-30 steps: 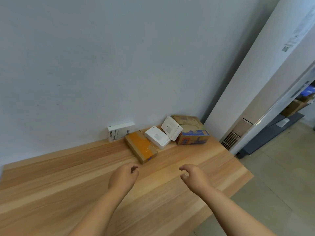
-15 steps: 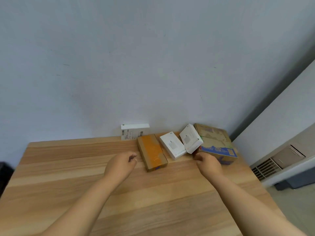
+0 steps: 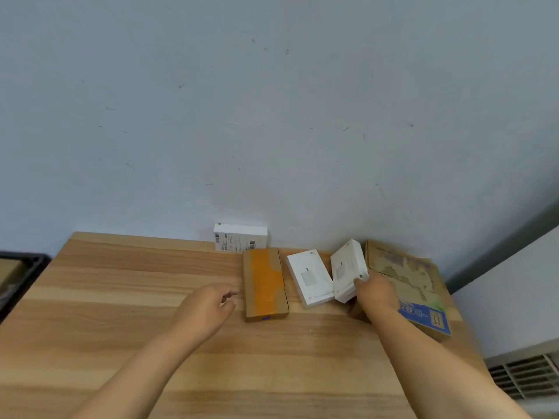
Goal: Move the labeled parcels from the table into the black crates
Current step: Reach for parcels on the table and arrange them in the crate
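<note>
black crate (image 3: 21, 276) is running off the left edge, only a corner showing. right hand (image 3: 376, 294) is covering the near corner of the tilted white box (image 3: 348, 269); its fingers underneath are staying hidden. print on the back box's label (image 3: 239, 244) is too small to read.

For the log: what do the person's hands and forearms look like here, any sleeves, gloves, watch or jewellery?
Both are bare. The left hand and right hand wear no gloves, and no rings show on the fingers that are visible. Both forearms are uncovered right down to the bottom edge of the picture, with no sleeve cuff in view. Neither wrist carries a watch, band or bracelet. No markings or tape show on them.
</note>
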### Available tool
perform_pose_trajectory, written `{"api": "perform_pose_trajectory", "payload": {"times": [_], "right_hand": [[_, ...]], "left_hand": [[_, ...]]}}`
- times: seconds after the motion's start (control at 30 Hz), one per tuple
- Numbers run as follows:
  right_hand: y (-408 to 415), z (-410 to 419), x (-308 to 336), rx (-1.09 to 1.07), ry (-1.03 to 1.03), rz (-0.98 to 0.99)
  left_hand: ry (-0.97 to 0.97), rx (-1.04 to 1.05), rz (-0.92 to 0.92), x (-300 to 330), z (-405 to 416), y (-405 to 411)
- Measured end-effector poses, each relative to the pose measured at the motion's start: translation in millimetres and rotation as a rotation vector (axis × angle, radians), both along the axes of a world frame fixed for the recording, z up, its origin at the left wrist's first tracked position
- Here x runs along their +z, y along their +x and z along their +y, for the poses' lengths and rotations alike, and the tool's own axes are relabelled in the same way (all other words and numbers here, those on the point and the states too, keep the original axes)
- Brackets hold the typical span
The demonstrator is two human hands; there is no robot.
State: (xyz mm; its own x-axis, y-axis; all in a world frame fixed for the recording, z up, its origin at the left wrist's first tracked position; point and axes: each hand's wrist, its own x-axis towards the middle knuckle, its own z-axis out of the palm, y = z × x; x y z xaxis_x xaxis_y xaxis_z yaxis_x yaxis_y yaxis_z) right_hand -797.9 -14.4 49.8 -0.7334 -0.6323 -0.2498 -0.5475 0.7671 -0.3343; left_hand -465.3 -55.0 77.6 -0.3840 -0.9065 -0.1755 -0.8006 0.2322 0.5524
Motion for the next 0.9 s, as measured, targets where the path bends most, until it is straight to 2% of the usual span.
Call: {"api": "perform_pose_trajectory", "payload": {"times": [0.43,0.53,0.67,0.77,0.9], "right_hand": [[-1.0,-11.2,12.2,-0.218,-0.188,-0.365],[23.5,-12.7,29.6,-0.228,-0.302,-0.483],[68.2,-14.7,58.3,-0.282,-0.474,-0.768],[106.5,-12.1,88.5,-0.247,-0.556,-0.942],[154.9,-4.8,127.1,-0.166,-0.639,-1.082]], "left_hand": [[-0.004,0.061,-0.047,8.1,10.1,-0.7],[-0.016,0.036,-0.014,21.9,9.1,-4.9],[-0.062,0.024,0.036,48.6,6.7,-5.5],[-0.093,0.044,0.096,73.6,4.1,-0.3],[-0.131,0.119,0.193,107.8,-3.1,14.5]]}}
